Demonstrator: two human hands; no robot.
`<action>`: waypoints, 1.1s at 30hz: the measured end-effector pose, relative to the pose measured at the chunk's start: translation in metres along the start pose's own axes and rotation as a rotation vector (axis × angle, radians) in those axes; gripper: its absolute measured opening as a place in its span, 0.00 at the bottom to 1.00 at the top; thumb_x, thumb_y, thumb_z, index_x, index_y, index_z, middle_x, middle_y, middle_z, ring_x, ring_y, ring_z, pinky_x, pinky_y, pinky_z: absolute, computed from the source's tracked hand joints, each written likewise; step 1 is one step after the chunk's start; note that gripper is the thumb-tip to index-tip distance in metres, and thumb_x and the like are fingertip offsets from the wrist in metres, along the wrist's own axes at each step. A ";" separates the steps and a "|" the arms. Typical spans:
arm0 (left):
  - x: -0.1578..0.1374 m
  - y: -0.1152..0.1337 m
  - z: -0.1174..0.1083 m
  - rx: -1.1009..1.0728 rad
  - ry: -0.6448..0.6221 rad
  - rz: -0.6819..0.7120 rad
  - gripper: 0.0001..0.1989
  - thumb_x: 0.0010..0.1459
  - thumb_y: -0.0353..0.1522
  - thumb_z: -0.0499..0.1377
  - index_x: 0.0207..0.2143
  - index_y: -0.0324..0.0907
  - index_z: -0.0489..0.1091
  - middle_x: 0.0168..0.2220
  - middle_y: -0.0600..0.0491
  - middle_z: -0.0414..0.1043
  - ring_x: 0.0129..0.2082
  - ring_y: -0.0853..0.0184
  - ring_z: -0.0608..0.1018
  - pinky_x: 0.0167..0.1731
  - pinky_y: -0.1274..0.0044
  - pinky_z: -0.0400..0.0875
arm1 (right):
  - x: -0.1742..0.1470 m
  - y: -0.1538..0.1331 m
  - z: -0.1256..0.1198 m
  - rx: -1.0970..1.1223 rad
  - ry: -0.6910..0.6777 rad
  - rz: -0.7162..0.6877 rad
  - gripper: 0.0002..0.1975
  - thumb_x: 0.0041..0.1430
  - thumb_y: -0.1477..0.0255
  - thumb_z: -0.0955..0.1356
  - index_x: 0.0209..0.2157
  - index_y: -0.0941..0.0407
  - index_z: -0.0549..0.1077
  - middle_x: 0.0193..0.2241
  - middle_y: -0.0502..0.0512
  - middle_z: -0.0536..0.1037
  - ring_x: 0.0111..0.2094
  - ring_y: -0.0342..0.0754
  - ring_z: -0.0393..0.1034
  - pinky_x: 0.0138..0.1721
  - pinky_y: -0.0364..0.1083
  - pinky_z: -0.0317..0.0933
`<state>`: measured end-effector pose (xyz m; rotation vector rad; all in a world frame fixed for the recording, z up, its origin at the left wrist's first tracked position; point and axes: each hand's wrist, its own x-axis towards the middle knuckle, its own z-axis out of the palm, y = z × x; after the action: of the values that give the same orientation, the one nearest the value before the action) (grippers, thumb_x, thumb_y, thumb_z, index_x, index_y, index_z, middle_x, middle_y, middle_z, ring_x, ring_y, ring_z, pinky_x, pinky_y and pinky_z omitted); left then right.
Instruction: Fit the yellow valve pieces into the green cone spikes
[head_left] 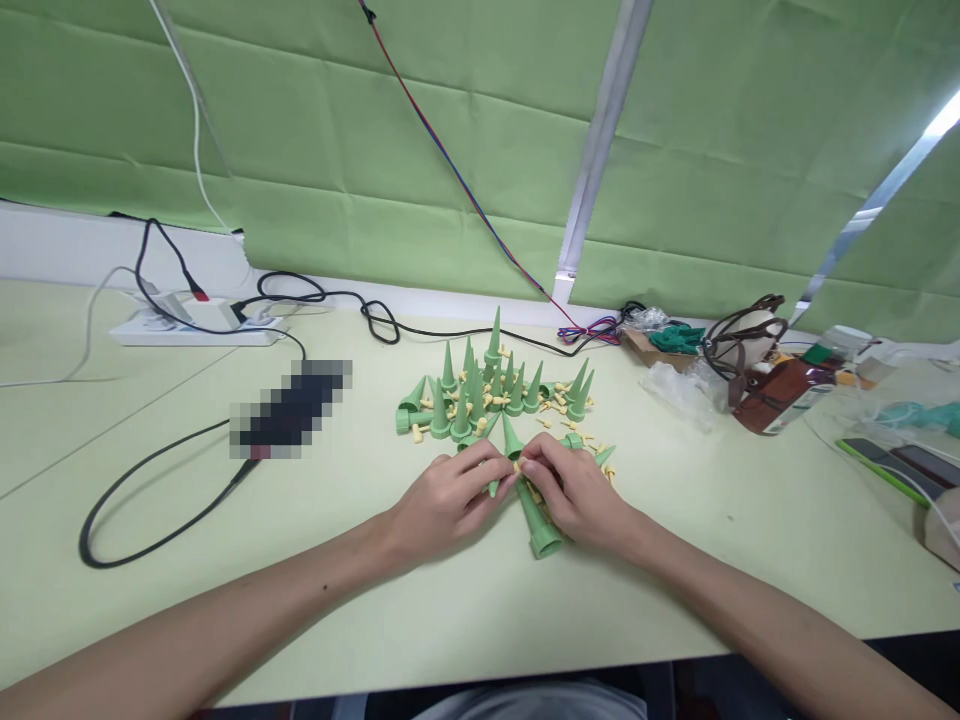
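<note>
My left hand (456, 492) is closed around a green plastic spike (493, 488); only its tip shows below my fingers. Close against it, my right hand (576, 490) pinches a small pale-yellow plastic piece (519, 466), mostly hidden by the fingertips. Between the hands lies a loose green cone (541, 535), its hollow end toward me. Another green cone (512, 438) is just beyond my fingertips. Behind them several green spikes (478, 395) stand upright or lie on their sides, with many yellow pieces (495, 402) scattered among them.
A blurred dark device (289, 410) with a looped black cable (112, 560) lies on the left, before a white power strip (195, 325). To the right are crumpled clear plastic (679, 390), a brown bottle (784, 395) and a green-edged phone (881, 470). A green curtain (465, 150) hangs behind the table.
</note>
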<state>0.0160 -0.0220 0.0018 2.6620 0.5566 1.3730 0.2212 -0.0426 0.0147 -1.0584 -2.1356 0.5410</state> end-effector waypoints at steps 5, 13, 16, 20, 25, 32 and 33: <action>0.001 0.001 -0.001 -0.006 -0.005 -0.005 0.04 0.64 0.24 0.57 0.40 0.39 0.69 0.33 0.51 0.71 0.29 0.72 0.73 0.27 0.82 0.68 | 0.000 0.000 0.000 -0.011 -0.008 0.012 0.08 0.72 0.69 0.58 0.36 0.53 0.63 0.20 0.44 0.62 0.20 0.43 0.56 0.25 0.43 0.49; 0.000 -0.001 0.001 -0.013 -0.002 -0.020 0.05 0.66 0.26 0.55 0.40 0.40 0.70 0.33 0.51 0.71 0.29 0.72 0.73 0.27 0.81 0.68 | 0.001 -0.001 0.000 -0.020 -0.017 0.032 0.09 0.72 0.68 0.58 0.37 0.53 0.64 0.21 0.44 0.64 0.21 0.43 0.58 0.26 0.42 0.50; 0.000 -0.001 0.001 -0.007 0.001 -0.022 0.04 0.66 0.26 0.55 0.40 0.40 0.70 0.32 0.51 0.70 0.28 0.72 0.72 0.26 0.81 0.67 | 0.001 -0.001 0.000 -0.019 -0.015 0.031 0.09 0.72 0.68 0.58 0.36 0.53 0.64 0.20 0.44 0.64 0.21 0.43 0.58 0.26 0.42 0.50; 0.000 0.000 -0.001 0.014 -0.008 -0.014 0.05 0.66 0.26 0.55 0.39 0.40 0.70 0.30 0.53 0.68 0.25 0.73 0.69 0.24 0.82 0.63 | 0.001 -0.001 0.000 -0.028 -0.009 0.024 0.09 0.72 0.68 0.58 0.36 0.53 0.64 0.20 0.44 0.63 0.21 0.43 0.57 0.26 0.43 0.49; 0.000 0.001 -0.002 0.025 -0.020 -0.014 0.05 0.66 0.26 0.54 0.38 0.40 0.70 0.29 0.54 0.69 0.25 0.74 0.69 0.23 0.82 0.61 | 0.000 0.001 0.002 -0.026 -0.006 0.019 0.10 0.72 0.68 0.58 0.36 0.53 0.65 0.20 0.44 0.63 0.20 0.43 0.56 0.25 0.43 0.49; 0.000 0.000 -0.003 0.008 -0.039 -0.008 0.05 0.66 0.25 0.54 0.38 0.40 0.69 0.29 0.54 0.69 0.25 0.73 0.69 0.24 0.81 0.62 | 0.000 0.001 0.002 -0.032 -0.009 0.019 0.09 0.72 0.68 0.58 0.36 0.53 0.64 0.21 0.44 0.64 0.21 0.43 0.58 0.26 0.42 0.49; 0.000 0.000 -0.003 0.007 -0.042 -0.010 0.05 0.66 0.26 0.54 0.38 0.40 0.70 0.29 0.54 0.69 0.25 0.73 0.69 0.24 0.81 0.62 | 0.000 0.000 0.002 -0.035 -0.009 0.020 0.09 0.72 0.68 0.58 0.36 0.53 0.65 0.22 0.45 0.64 0.22 0.43 0.58 0.26 0.43 0.50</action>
<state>0.0139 -0.0226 0.0034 2.6832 0.5700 1.3118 0.2199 -0.0427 0.0128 -1.0991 -2.1515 0.5203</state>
